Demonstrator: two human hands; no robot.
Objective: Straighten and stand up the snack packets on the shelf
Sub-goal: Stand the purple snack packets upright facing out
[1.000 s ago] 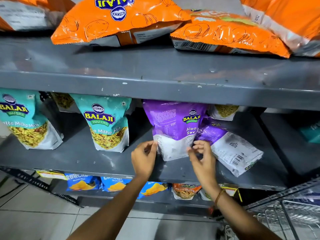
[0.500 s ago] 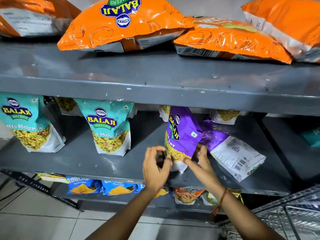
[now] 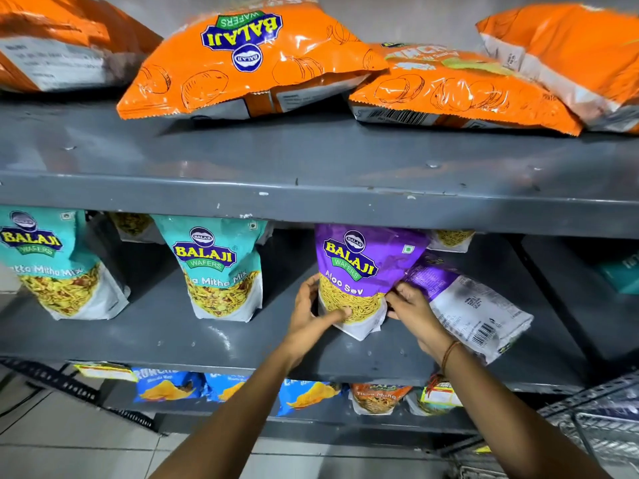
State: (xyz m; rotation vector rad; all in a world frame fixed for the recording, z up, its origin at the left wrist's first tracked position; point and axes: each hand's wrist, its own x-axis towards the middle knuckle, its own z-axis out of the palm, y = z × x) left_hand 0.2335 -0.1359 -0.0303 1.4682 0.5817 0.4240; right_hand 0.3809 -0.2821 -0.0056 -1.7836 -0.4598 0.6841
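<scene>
Gripping upright purple packet (image 3: 366, 271) ("BALAJI WAFERS Aloo Sev").

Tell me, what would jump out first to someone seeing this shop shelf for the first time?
Probably the purple Aloo Sev packet standing front-out on the middle shelf, with the left hand and right hand on its lower corners. Next, the big orange packets lying flat on the shelf above, and a second purple packet lying tilted at the right.

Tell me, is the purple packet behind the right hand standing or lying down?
Lying down: the packet rests tilted on its face, barcode side up.
</scene>
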